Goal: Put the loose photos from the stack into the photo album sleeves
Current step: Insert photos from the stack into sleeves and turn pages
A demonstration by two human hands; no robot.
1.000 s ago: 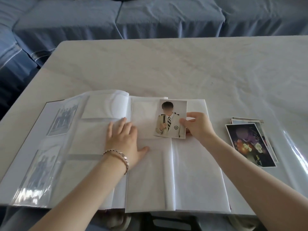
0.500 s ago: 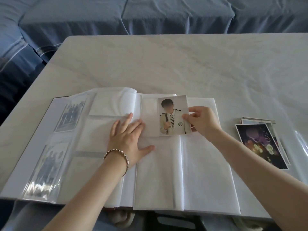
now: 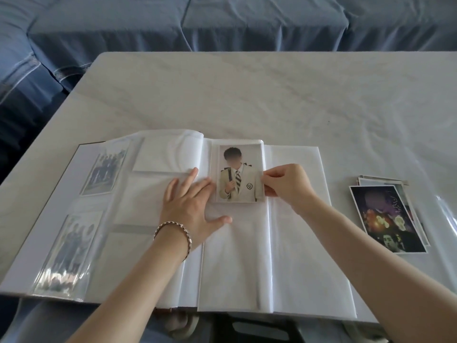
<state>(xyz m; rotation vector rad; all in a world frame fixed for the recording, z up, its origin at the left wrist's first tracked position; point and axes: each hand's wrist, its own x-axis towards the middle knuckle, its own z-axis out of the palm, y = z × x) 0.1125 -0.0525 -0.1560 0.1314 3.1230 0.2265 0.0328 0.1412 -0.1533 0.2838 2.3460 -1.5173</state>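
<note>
Photo album (image 3: 296, 268) open on a pale marbled counter (image 3: 272, 95), with a blue sofa (image 3: 222, 21) behind.
Two left-page sleeves hold group photos (image 3: 103, 172). Your right grip (image 3: 286, 186) pinches the right edge of the portrait photo (image 3: 237, 179) at the top sleeve beside the spine. Your left grip (image 3: 190, 206) lies flat, released, on the page beside it. The loose stack (image 3: 388, 219) lies right of the album.

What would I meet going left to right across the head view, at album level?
Sleeved group photos → left hand → portrait photo → right hand → stack of loose photos.
</note>
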